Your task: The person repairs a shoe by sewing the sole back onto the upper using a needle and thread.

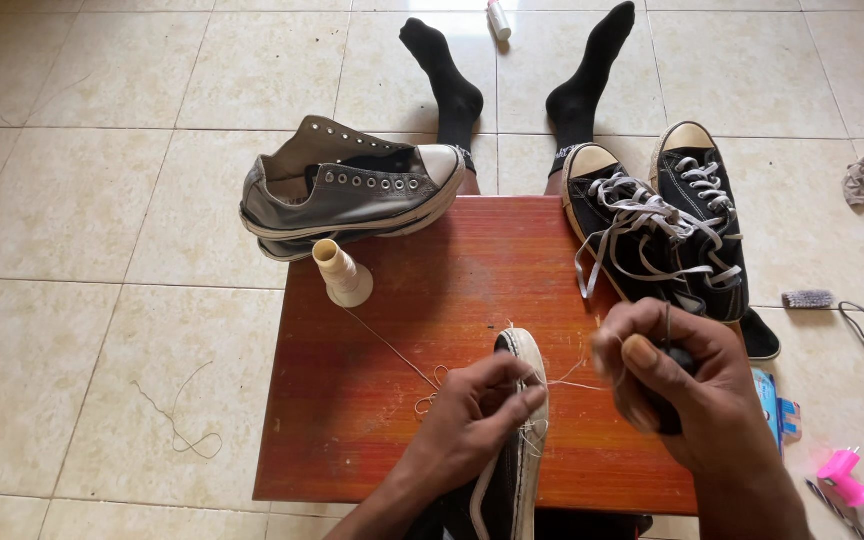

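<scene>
Tiled floor, small red wooden bench with shoes around it.
The left hand was closed on a black shoe standing on edge at the near side of the bench; the right hand was clenched on a dark tool beside it, thread between them. A thread spool, a grey unlaced sneaker and two laced black sneakers crowded the far edge.

canvas shoe, glossy wooden table, pale thread
</scene>
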